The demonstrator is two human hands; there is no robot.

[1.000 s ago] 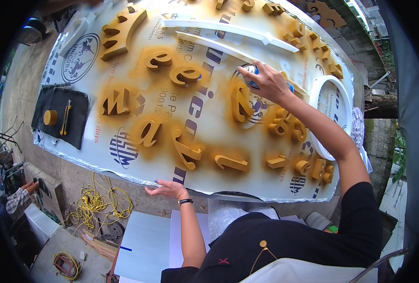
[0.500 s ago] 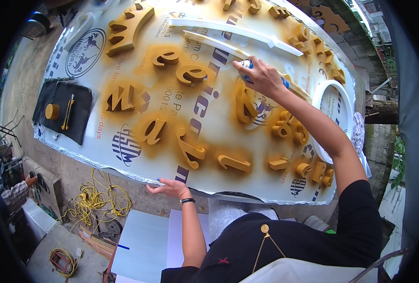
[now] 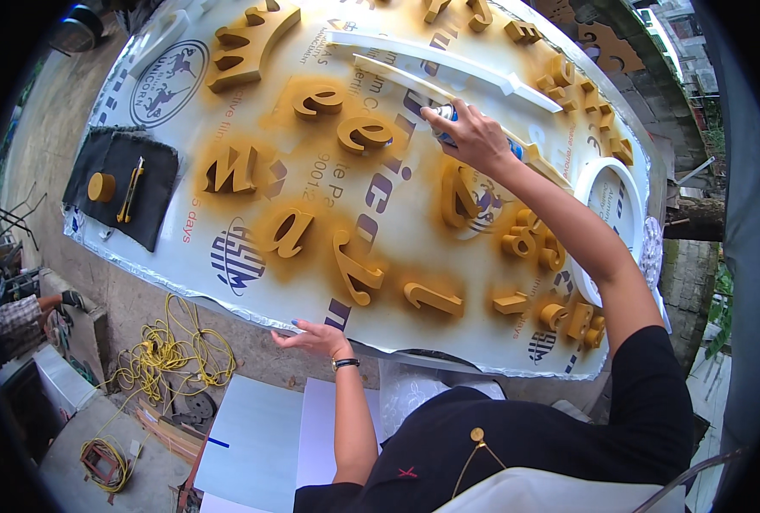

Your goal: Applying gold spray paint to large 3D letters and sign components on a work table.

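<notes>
A large film-covered board (image 3: pixel 183 214) carries gold-sprayed cut-out letters, such as a script "e" (image 3: pixel 364 135), amid orange overspray. My right hand (image 3: pixel 480 137) is closed on a blue-and-white spray can (image 3: pixel 444 120), held over the board beside a long, partly gold white strip (image 3: pixel 401 77). A second white strip (image 3: pixel 504 81) lies above it, and a white oval ring (image 3: pixel 625 188) sits at the right. My left hand (image 3: pixel 311 338) is at the board's front edge, fingers apart and partly extended under it, holding nothing; I cannot tell exactly where they touch.
A dark cloth (image 3: pixel 97 218) bears a gold disc (image 3: pixel 101 187) and a yellow cutter (image 3: pixel 131 192). Below the board are tangled yellow cords (image 3: pixel 170 350), pale sheets (image 3: pixel 251 436) and a metal box (image 3: pixel 63 376). Another person's checked sleeve (image 3: pixel 20 316) shows at far left, near a concrete block.
My right hand and the can have moved leftward along the white strip. The view has shifted, so the board sits farther right. The other person's arm has moved.
</notes>
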